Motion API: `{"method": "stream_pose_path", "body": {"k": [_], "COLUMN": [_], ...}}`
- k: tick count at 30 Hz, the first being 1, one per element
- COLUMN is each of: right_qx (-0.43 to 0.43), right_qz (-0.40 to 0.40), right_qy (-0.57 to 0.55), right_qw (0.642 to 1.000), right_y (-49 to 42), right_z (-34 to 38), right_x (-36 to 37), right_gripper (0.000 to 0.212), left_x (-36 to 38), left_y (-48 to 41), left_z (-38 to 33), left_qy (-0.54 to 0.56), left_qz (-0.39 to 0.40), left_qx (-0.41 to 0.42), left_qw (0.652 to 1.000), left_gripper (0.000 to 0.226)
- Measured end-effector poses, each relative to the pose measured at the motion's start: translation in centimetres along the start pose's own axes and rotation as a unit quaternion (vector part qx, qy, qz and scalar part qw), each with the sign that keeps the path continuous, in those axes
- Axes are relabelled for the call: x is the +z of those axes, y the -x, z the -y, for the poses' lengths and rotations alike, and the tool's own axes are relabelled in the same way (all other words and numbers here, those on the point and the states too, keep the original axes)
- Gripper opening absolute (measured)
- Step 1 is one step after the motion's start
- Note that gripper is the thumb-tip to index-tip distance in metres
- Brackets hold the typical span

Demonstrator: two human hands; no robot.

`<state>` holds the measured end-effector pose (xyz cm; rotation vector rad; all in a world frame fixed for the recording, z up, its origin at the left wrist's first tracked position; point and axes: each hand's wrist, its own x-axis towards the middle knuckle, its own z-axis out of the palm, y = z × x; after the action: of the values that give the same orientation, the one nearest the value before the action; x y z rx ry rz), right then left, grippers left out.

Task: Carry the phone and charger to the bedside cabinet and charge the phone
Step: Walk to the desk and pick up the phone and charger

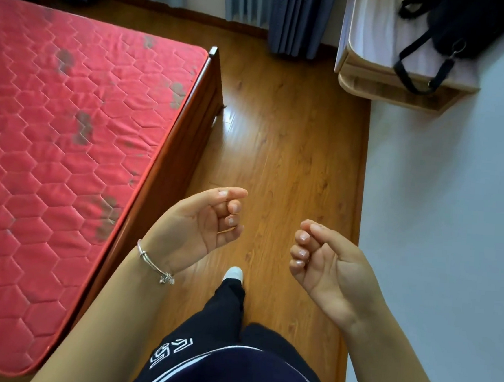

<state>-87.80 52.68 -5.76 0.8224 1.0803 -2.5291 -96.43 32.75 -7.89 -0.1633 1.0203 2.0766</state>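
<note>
Neither a phone nor a charger shows in the head view. My left hand (199, 226), with a silver bangle on the wrist, is raised over the wooden floor, its fingers loosely curled and nothing in it. My right hand (323, 262) is held beside it, palm turned inward, fingers loosely curled and empty too. A light wooden cabinet (368, 76) stands ahead at the upper right, against the wall.
A bed with a red quilted mattress (68, 131) and a dark wooden frame (182, 143) fills the left. A black bag (469, 24) with straps lies on the cabinet. Grey curtains (297, 16) hang at the back. A pale wall (454, 206) borders the strip of wooden floor (294, 134).
</note>
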Motion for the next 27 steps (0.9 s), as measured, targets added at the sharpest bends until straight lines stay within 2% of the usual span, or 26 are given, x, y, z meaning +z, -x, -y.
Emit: {"method": "stream_pose_path", "body": {"k": [8, 19, 27], "right_qx": [-0.024, 0.002, 0.007], "right_qz": [-0.010, -0.025, 0.003], "right_qy": [-0.006, -0.022, 0.000], "right_qw": [1.000, 0.999, 1.000], "right_y": [-7.0, -17.9, -24.6], "right_z": [5.4, 14.2, 22.9], "right_x": [3.5, 3.7, 3.9], "right_gripper": [0.007, 0.007, 0.008], "left_x": [-1.5, -0.3, 2.0], "left_y": [-7.2, -19.8, -28.0], "left_z": [-7.7, -13.3, -17.7], "left_qy": [0.000, -0.017, 0.003], "left_qz": [0.016, 0.009, -0.024], "left_qx": [-0.005, -0.038, 0.000], "left_qw": [1.000, 0.999, 1.000], "left_gripper": [0.027, 0.027, 0.026]}}
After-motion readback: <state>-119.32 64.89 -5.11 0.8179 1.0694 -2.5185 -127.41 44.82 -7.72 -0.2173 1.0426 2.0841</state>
